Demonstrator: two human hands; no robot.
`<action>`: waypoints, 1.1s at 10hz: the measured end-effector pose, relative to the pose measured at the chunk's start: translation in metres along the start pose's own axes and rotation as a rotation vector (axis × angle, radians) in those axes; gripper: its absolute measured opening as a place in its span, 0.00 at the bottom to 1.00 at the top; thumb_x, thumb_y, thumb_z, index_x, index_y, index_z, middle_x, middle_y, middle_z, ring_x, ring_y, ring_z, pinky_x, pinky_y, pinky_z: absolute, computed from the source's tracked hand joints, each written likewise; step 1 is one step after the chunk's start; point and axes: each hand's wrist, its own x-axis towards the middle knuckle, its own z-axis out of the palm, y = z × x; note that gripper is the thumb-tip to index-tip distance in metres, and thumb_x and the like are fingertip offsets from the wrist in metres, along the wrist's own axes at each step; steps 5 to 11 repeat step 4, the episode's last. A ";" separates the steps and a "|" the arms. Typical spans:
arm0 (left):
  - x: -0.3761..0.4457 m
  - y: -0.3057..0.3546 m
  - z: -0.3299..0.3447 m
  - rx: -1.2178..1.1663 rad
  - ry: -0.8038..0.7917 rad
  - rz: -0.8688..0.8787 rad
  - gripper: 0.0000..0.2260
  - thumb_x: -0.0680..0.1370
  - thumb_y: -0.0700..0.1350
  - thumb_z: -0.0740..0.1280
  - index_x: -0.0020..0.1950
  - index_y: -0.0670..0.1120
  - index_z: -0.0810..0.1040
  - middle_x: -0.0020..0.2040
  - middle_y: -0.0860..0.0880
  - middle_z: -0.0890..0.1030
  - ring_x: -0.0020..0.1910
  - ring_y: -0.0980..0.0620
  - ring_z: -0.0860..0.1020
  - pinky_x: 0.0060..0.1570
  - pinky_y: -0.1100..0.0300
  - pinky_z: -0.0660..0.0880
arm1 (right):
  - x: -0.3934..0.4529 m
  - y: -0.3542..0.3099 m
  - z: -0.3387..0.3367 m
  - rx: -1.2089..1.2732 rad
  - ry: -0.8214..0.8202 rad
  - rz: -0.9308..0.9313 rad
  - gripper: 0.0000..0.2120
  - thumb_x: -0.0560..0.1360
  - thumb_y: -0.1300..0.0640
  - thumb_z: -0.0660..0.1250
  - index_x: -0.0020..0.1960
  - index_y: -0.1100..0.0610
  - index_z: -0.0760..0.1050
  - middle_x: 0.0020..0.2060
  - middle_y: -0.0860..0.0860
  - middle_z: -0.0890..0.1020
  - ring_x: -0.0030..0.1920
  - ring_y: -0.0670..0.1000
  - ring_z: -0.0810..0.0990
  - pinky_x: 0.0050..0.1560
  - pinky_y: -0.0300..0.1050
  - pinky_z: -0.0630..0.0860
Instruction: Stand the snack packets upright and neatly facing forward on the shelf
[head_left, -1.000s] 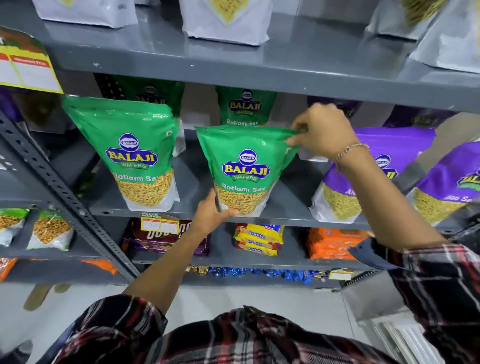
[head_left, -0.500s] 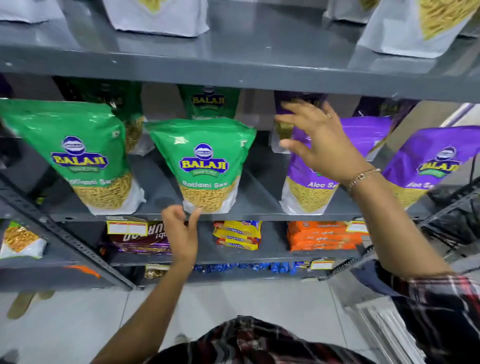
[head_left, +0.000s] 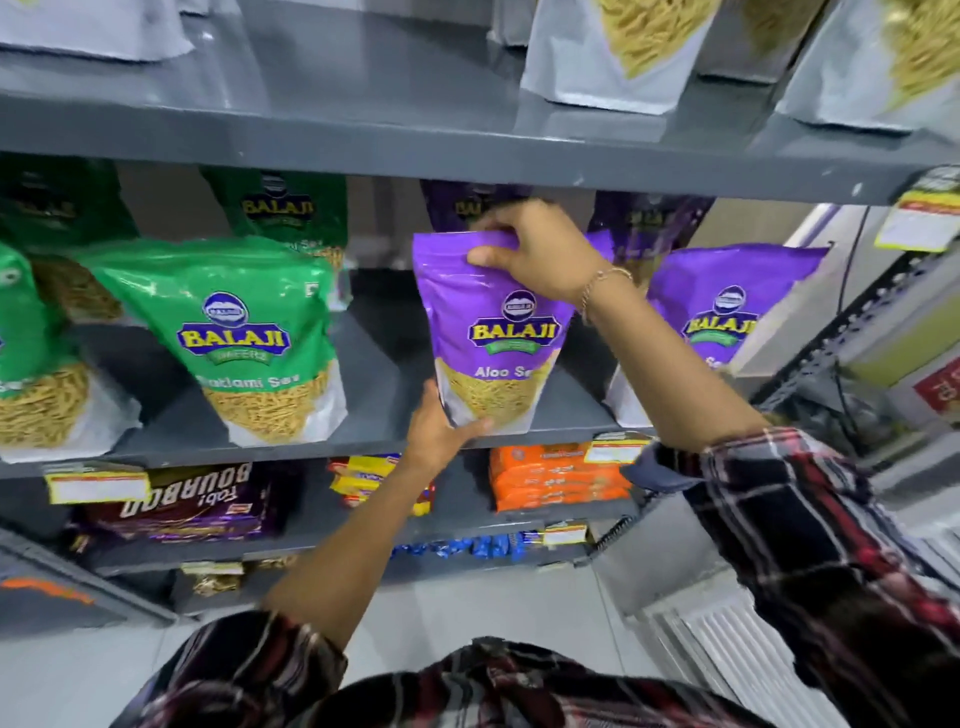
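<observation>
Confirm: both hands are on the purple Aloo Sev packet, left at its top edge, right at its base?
Hands are swapped. In the head view the right hand pinches the top edge of the purple Aloo Sev packet, and the left hand supports its base.

My two bare hands, the left hand (head_left: 436, 436) and the right hand (head_left: 540, 254), a thin gold chain bracelet (head_left: 602, 283) on my right wrist, my checked shirt (head_left: 810, 545) in red, black and white, sleeves pushed up my arms
</observation>
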 end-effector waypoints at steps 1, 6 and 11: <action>0.001 0.000 0.003 0.010 0.040 -0.008 0.32 0.63 0.50 0.79 0.60 0.43 0.67 0.58 0.45 0.79 0.56 0.44 0.77 0.53 0.49 0.76 | 0.004 0.003 0.001 0.041 0.076 0.023 0.11 0.69 0.50 0.71 0.49 0.52 0.80 0.50 0.51 0.84 0.53 0.55 0.80 0.54 0.46 0.74; -0.010 0.013 -0.006 0.023 -0.073 -0.020 0.33 0.69 0.53 0.74 0.68 0.47 0.62 0.61 0.50 0.77 0.59 0.51 0.76 0.43 0.76 0.70 | -0.008 -0.001 0.005 -0.043 0.266 -0.034 0.14 0.70 0.48 0.69 0.54 0.49 0.77 0.52 0.52 0.83 0.56 0.56 0.78 0.55 0.49 0.70; -0.010 0.013 -0.006 0.023 -0.073 -0.020 0.33 0.69 0.53 0.74 0.68 0.47 0.62 0.61 0.50 0.77 0.59 0.51 0.76 0.43 0.76 0.70 | -0.008 -0.001 0.005 -0.043 0.266 -0.034 0.14 0.70 0.48 0.69 0.54 0.49 0.77 0.52 0.52 0.83 0.56 0.56 0.78 0.55 0.49 0.70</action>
